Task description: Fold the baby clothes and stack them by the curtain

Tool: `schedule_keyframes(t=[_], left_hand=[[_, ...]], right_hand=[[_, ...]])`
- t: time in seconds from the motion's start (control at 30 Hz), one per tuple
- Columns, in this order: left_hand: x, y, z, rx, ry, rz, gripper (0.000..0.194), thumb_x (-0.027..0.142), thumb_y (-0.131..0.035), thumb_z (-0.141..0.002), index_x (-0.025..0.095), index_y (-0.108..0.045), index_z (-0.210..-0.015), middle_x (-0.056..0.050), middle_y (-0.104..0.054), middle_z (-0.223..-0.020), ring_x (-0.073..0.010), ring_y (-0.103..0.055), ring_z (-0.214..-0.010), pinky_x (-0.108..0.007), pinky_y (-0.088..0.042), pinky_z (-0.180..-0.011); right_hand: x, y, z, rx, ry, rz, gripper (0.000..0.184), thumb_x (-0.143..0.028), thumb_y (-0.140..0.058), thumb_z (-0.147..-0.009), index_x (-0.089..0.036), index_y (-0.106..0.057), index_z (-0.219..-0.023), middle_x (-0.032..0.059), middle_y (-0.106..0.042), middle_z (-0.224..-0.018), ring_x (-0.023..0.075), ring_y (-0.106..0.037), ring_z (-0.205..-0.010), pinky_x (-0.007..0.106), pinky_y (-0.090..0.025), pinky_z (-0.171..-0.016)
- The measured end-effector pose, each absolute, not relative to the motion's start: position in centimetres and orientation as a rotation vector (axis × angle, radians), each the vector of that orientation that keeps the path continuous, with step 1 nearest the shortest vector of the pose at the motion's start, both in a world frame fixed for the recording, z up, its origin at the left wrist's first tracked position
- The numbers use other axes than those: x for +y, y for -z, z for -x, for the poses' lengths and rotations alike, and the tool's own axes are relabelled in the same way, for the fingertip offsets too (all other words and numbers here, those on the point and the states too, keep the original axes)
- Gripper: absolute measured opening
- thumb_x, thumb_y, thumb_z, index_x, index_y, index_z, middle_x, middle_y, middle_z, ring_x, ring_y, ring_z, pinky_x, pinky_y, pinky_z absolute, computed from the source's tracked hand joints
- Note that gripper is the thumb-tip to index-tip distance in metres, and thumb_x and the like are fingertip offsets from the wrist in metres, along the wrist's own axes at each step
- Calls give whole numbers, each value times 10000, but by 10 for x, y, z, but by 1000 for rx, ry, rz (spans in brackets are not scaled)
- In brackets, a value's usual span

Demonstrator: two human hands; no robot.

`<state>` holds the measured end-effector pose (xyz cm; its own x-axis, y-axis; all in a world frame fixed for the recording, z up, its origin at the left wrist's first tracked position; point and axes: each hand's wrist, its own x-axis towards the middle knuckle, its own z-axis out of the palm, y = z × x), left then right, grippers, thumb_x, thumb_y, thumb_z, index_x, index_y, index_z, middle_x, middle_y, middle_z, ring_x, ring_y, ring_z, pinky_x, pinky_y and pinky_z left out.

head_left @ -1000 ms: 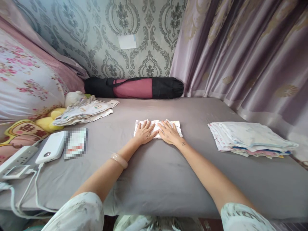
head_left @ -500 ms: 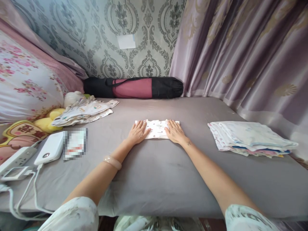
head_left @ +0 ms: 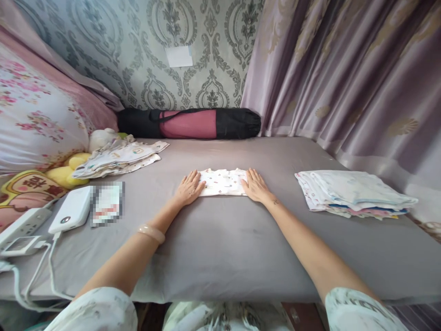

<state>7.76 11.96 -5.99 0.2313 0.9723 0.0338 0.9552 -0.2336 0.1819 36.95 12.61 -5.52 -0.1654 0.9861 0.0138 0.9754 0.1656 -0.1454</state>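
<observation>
Over the smooth grey fabric sheet (head_left: 227,243), the bare left hand (head_left: 189,189) and bare right hand (head_left: 256,186) lie flat, fingers extended, gripping nothing, equally near opposite ends of the rectangular white printed folded cloth (head_left: 223,183) between them, its long axis running left-right.

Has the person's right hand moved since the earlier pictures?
Yes. Judged against the long bag at the back, the right hand has shifted rightward, to the right end of the white cloth.
</observation>
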Motion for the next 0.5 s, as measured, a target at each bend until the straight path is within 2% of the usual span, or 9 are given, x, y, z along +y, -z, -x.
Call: schedule_keyframes(t=[0.1, 0.23, 0.37, 0.5], left_hand=[[119, 62, -76, 1866, -189, -2361, 661, 499, -175, -991, 97, -294, -1501, -145, -228, -1590, -254, -176, -1479, -451, -183, -1191], [119, 65, -76, 1865, -276, -2397, 600, 478, -212, -996, 152, -327, -1486, -141, -270, -1577, -250, -230, -1464, -469, -215, -1179], [119, 69, -73, 1881, -363, -2394, 564, 440, -247, -1002, 145, -362, -1468, -132, -318, -1561, -224, -251, -1458, -406, -231, -1183], [120, 72, -70, 1918, -524, -2372, 555, 402, -235, -1005, 93, -424, -1426, -151, -369, -1532, -221, -273, -1450, -367, -255, -1178]], right_hand=[[126, 59, -371, -2311, -212, 1975, 726, -478, -133, -971, -7, -244, -1513, 159, -155, -1606, 257, -115, -1484, 396, -127, -1201], [127, 59, -371, -2315, -223, 1970, 735, -480, -144, -968, 3, -231, -1514, 165, -151, -1606, 263, -110, -1484, 393, -123, -1201], [128, 53, -371, -2338, -244, 1996, 737, -494, -147, -967, -10, -244, -1514, 168, -165, -1602, 265, -122, -1482, 409, -133, -1198], [128, 44, -365, -2350, -158, 1940, 719, -490, -109, -977, -39, -269, -1515, 152, -182, -1601, 254, -118, -1484, 434, -90, -1201]])
